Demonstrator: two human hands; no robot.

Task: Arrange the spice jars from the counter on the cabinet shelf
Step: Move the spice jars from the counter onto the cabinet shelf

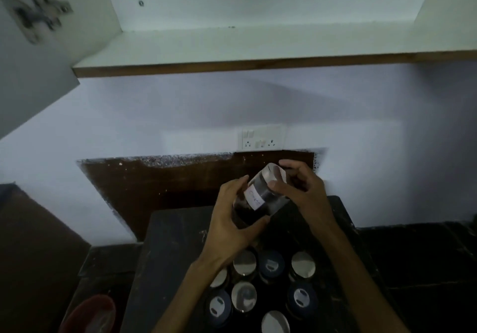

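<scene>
Fingers (244,182) around one jar (260,198)

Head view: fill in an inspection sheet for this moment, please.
Surface: dark counter under an open cabinet.
Job's things: labelled jar held tilted; other jars grouped on the counter; cabinet shelf bare where visible.
Clutter: red bowl at lower left.
Grippers: left hand grips the jar's body; right hand holds its lid end.
Cables: nothing seen.
Surroundings: wall socket plate, cabinet hinge.
</scene>
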